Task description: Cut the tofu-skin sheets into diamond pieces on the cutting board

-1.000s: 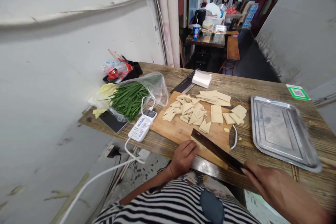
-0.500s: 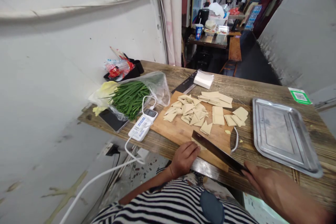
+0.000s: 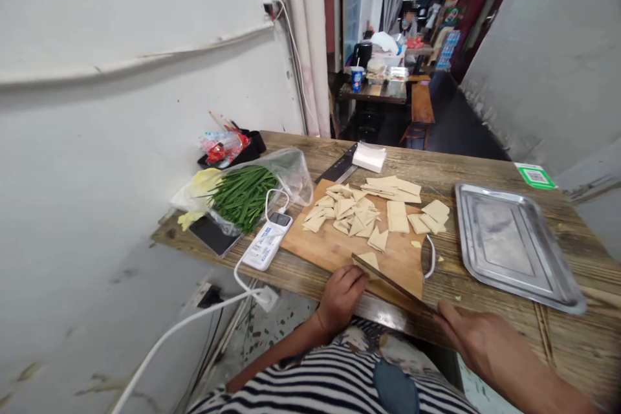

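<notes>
Sheet [image 3: 369, 261] lies near the board's [image 3: 310, 242] front edge, knife [image 3: 394, 284] across it; blade now stands steeper than a moment ago, more sheet showing beyond, so the cut looks nearly through. Right hand [image 3: 468, 330] grips knife; left hand [image 3: 342, 294] curls fingers beside sheet, hold unclear. Bag [image 3: 299, 173] holds greens [image 3: 245, 197]; caddy [image 3: 250, 152], packets [image 3: 222, 146].

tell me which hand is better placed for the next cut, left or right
Right, most likely: the right hand holds the knife, its blade angled across the slice on the board. The left hand holds no knife and sits at the near side.
</notes>
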### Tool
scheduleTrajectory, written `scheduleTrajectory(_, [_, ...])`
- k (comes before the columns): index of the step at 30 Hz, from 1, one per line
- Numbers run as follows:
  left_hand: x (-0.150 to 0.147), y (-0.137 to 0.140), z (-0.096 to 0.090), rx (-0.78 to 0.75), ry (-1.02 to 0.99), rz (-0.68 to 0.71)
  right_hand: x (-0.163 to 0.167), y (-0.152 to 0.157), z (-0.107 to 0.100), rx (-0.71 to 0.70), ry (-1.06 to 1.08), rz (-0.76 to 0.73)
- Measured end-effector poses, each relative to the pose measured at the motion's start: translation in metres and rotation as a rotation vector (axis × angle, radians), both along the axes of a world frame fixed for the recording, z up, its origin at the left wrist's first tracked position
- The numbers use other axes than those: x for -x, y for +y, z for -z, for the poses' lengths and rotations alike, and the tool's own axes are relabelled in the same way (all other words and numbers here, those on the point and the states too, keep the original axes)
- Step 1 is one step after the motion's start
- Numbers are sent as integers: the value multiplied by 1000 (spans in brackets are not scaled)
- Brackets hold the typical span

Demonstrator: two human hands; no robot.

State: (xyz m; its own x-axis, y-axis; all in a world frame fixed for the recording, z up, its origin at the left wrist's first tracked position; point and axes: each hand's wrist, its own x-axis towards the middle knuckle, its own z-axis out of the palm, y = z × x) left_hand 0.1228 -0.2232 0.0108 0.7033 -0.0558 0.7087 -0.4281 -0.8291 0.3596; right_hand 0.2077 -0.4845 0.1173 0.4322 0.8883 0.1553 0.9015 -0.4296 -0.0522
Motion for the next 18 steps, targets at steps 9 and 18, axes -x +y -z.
scheduleTrajectory(9, [-3,-1,1,-19,-48,-82,21,-11,-10,-105,-102,82])
scheduleTrajectory(18, [-22,14,-35,-322,319,41,7,-18,-4,-147,-294,200])
